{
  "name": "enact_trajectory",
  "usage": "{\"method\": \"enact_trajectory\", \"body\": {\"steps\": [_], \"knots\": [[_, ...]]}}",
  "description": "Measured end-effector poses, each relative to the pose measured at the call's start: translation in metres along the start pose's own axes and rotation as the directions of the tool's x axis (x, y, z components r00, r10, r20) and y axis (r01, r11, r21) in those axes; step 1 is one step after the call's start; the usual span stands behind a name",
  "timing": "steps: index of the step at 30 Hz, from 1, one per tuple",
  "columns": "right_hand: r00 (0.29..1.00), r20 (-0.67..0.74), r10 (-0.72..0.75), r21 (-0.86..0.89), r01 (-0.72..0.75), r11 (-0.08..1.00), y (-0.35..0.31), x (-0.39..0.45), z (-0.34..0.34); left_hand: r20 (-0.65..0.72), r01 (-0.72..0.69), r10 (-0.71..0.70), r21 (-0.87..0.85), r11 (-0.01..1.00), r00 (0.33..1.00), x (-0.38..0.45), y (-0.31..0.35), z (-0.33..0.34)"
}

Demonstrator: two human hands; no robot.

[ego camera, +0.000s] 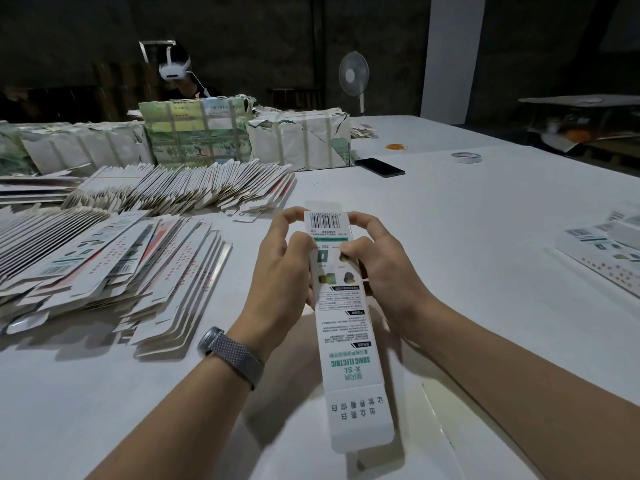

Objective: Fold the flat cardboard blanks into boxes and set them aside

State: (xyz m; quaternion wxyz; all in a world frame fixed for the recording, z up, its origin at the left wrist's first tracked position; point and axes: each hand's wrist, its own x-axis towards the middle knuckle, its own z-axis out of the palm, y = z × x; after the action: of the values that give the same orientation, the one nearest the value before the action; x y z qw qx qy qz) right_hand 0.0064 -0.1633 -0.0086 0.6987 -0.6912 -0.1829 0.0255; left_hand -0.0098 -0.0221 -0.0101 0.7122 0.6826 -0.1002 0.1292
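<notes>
I hold a long narrow white box (349,344) with green print and a barcode above the table, its far end pointing away from me. My left hand (280,268) grips its left side near the far end, thumb on the printed face. My right hand (374,261) grips the right side, fingers curled over the barcode end. The near end flap hangs unfolded toward me. Fanned stacks of flat blanks (104,268) lie at the left, with another row (194,188) behind them. Finished boxes (609,251) lie at the right edge.
Wrapped bundles (197,133) stand at the back left, with a person in a white headset behind them. A black phone (380,167), a tape roll (466,156) and rubber bands (397,146) lie on the white table (467,209). A fan (353,76) stands beyond.
</notes>
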Motion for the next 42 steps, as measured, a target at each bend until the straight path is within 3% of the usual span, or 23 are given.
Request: {"method": "enact_trajectory", "body": {"steps": [10, 19, 31, 42], "knots": [[0.998, -0.040, -0.039, 0.006, 0.039, 0.999, 0.0008, 0.0013, 0.0006, 0.020, -0.017, 0.019, -0.068, 0.998, 1.000, -0.0014, 0.0017, 0.0018], [0.974, -0.190, -0.125, 0.090, 0.144, 0.985, -0.0001, 0.0043, -0.0012, 0.056, 0.013, -0.006, -0.114, 0.993, 0.998, -0.0016, 0.0019, 0.0025], [0.970, -0.187, -0.157, 0.125, 0.182, 0.975, 0.0000, 0.0059, -0.0046, 0.125, 0.117, -0.097, -0.163, 0.980, 0.987, 0.0004, -0.0044, -0.0003], [0.993, -0.111, -0.036, 0.246, 0.063, 0.967, -0.0069, 0.0026, -0.0046, 0.188, 0.182, -0.143, -0.205, 0.962, 0.972, 0.0029, -0.0040, 0.0010]]}}
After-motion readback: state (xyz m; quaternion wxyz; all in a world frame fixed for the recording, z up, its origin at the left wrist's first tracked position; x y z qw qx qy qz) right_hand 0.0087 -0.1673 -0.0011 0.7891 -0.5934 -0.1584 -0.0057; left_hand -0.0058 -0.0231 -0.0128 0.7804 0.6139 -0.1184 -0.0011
